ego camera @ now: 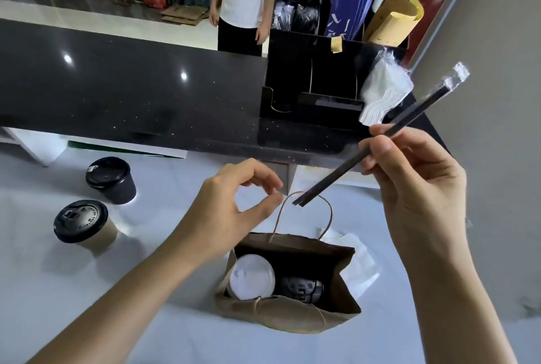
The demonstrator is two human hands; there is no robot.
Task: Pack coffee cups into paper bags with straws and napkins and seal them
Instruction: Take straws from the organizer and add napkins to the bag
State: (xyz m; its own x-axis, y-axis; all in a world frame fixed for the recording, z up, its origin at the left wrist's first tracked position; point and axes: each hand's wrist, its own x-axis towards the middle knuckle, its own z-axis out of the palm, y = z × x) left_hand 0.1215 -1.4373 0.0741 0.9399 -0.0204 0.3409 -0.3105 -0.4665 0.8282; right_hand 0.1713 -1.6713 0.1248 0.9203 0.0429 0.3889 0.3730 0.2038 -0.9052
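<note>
A paper bag (288,314) stands open on the table (87,319), below and between the two hands. Inside it two cups sit side by side, one (253,277) nearer the left hand (231,211), the other (301,289) to its right. The left hand hovers by the bag's far handle (304,211). The right hand (415,185) is raised above the bag's right side, holding straws (380,141) that slant down toward the handle. Napkins (360,258) lie on the table behind the bag, under the right hand. Two more cups (111,179) (83,224) stand left of the left hand. Beyond the hands runs a counter (131,94), carrying an organizer (336,71) with a napkin pack (383,91) at its right.
</note>
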